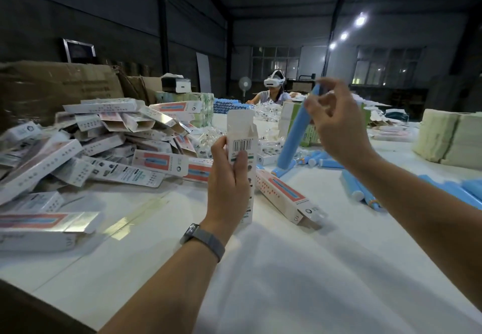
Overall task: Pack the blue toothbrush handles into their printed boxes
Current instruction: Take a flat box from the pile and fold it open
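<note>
**Handle lifted, box mouth waiting**

The left hand (229, 177) grips one printed box (241, 138) upright, fingers curled around its lower half, with the barcode panel facing the camera. The top flaps of this box stand open, so the mouth looks upward; what is inside cannot be seen from here. To the right and a little higher, the right hand (336, 125) pinches a blue toothbrush handle (297, 130) near its upper end. The long axis of the handle is steep but tilted — the lower end leans toward the left, toward the box, and it hangs beside the box wall, not above the opening. In my judgement the coming move turns on this: the lower tip must rise above the flaps and come over the mouth, and the axis should match the upright box before the handle slides down.

More blue handles (357, 185) lie on the white table (287, 268) at the right, near the right arm. At the left is a heap of boxes (109, 148), many with open ends — one box (284, 193) lies just behind the left hand.
</note>
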Demonstrator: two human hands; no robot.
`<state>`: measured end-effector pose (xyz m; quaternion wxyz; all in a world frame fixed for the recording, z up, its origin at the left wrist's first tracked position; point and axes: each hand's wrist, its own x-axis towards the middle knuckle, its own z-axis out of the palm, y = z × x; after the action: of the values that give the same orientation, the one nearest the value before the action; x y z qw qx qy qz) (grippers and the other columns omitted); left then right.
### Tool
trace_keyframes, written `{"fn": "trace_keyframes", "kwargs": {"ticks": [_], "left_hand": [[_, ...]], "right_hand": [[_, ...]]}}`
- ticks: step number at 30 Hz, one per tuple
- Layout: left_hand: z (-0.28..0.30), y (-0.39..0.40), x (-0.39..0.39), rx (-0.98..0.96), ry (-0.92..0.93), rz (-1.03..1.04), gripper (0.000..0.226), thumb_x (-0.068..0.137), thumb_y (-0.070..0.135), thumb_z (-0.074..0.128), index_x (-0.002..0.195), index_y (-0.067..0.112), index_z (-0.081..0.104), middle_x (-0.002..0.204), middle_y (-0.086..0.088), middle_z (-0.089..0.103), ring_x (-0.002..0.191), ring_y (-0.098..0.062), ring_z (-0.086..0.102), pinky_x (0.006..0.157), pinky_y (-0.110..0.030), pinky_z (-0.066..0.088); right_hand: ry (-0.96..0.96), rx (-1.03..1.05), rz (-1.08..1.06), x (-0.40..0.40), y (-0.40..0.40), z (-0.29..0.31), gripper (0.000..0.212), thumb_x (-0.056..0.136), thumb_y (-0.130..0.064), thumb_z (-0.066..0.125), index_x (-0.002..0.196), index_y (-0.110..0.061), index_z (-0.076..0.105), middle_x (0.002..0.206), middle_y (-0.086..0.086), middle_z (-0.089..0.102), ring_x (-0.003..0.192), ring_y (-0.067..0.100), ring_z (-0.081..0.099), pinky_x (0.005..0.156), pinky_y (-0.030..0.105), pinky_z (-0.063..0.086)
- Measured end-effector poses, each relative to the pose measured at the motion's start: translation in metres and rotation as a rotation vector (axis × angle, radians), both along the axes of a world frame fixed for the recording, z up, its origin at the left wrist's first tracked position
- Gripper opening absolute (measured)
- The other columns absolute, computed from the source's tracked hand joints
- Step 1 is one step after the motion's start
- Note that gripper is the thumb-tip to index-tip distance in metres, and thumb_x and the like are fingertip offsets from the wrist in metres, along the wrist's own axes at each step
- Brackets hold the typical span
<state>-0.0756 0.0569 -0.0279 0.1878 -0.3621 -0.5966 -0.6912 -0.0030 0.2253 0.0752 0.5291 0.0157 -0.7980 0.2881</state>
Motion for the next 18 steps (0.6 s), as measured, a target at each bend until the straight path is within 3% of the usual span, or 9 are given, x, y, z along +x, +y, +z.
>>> {"fn": "trace_keyframes", "kwargs": {"ticks": [4,6,10,18], "left_hand": [[0.001,0.001,0.003,-0.013,0.019,0.027,0.029,0.095,0.045,0.039,0.121,0.035,0.03,0.138,-0.004,0.052,0.114,-0.016,0.058,0.081,-0.012,0.055],[0.001,0.001,0.003,-0.015,0.058,0.024,0.031,0.096,0.043,0.043,0.122,0.033,0.03,0.131,-0.002,0.052,0.107,-0.018,0.063,0.08,-0.02,0.059],[-0.001,0.0,0.002,-0.036,0.102,0.021,0.031,0.096,0.042,0.043,0.122,0.033,0.03,0.126,0.0,0.054,0.104,-0.009,0.063,0.073,-0.015,0.056],[-0.001,-0.005,-0.005,-0.011,0.078,0.061,0.029,0.096,0.042,0.046,0.12,0.035,0.032,0.124,0.003,0.055,0.105,0.003,0.061,0.073,-0.015,0.056]], "right_hand": [[0.124,-0.09,0.169,0.019,-0.042,0.029,0.021,0.097,-0.027,0.058,0.112,-0.034,0.045,0.082,-0.005,0.065,0.074,0.005,0.067,0.065,0.02,0.054],[0.182,-0.085,0.231,0.02,-0.057,0.039,0.021,0.096,-0.022,0.059,0.111,-0.029,0.046,0.082,0.0,0.065,0.074,0.011,0.067,0.065,0.021,0.053],[0.28,-0.035,0.247,0.014,-0.072,0.051,0.024,0.095,-0.018,0.06,0.112,-0.023,0.044,0.078,0.003,0.064,0.07,0.014,0.067,0.064,0.025,0.054],[0.127,-0.031,0.199,-0.007,-0.08,0.052,0.026,0.095,-0.018,0.062,0.107,-0.028,0.041,0.076,0.001,0.066,0.065,0.016,0.068,0.062,0.041,0.06]]}}
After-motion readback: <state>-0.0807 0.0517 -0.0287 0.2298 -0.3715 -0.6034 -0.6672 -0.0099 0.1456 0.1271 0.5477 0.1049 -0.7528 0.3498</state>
